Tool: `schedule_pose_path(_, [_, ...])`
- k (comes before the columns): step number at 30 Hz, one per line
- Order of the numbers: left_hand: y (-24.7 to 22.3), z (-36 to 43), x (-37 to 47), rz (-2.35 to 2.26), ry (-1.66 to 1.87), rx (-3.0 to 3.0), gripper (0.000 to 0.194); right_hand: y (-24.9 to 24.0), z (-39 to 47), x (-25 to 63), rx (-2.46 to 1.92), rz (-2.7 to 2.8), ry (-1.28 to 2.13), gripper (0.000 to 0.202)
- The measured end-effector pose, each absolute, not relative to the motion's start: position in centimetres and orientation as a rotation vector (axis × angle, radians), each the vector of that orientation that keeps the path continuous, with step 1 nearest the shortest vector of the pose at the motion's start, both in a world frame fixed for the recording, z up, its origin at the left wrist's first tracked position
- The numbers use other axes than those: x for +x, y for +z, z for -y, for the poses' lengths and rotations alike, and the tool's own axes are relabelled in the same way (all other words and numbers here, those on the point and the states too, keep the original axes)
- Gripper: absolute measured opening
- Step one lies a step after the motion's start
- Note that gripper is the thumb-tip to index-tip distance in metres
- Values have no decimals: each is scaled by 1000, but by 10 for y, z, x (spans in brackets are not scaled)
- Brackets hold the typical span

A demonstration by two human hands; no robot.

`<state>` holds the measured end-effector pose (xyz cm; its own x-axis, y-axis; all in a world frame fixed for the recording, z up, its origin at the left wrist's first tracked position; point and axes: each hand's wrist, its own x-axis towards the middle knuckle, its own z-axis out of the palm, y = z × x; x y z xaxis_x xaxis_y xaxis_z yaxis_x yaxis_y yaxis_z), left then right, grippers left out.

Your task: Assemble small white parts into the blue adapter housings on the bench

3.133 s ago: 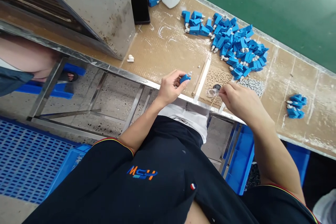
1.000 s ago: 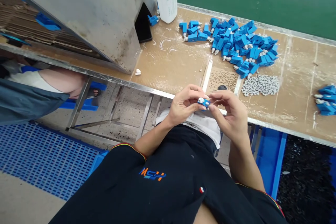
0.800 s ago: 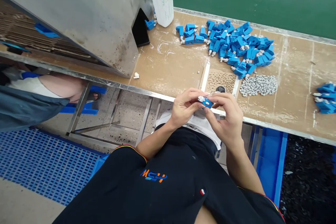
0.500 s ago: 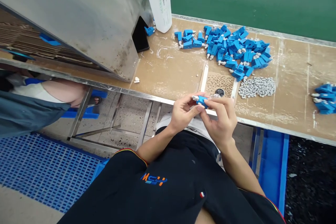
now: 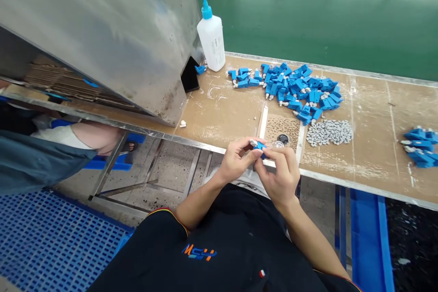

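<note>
The left hand (image 5: 234,162) and right hand (image 5: 282,179) pinched a blue part (image 5: 259,146) in their fingers (image 5: 278,154) by the tabletop's (image 5: 219,121) near edge, seemingly light, stiff plastic, best held by its partly hidden sides

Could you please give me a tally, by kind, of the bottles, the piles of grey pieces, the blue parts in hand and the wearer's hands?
White bottle: 1
Pile of grey pieces: 1
Held blue part: 1
Hands, left hand and right hand: 2
Total: 5
</note>
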<state>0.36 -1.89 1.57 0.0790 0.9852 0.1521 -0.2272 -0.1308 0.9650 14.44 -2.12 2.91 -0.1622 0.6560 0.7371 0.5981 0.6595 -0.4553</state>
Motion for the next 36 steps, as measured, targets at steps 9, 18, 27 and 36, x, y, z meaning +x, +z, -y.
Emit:
schedule_pose_path(9, [14, -152, -55, -1654, 989, 1703, 33, 12, -34, 348, -1464, 1696, -222, 11])
schedule_pose_path(18, [2, -194, -53, -1880, 877, 1695, 26, -4, -83, 453, -1516, 1564, -410, 43])
schedule_pose_path(27, [33, -71, -55, -1659, 1187, 1555, 18, -24, -53, 346, -1511, 2015, 212, 11])
schedule_pose_path(36, [22, 8, -9, -1246, 1249, 1126, 29, -3, -63, 349, -1593, 2149, 348, 20])
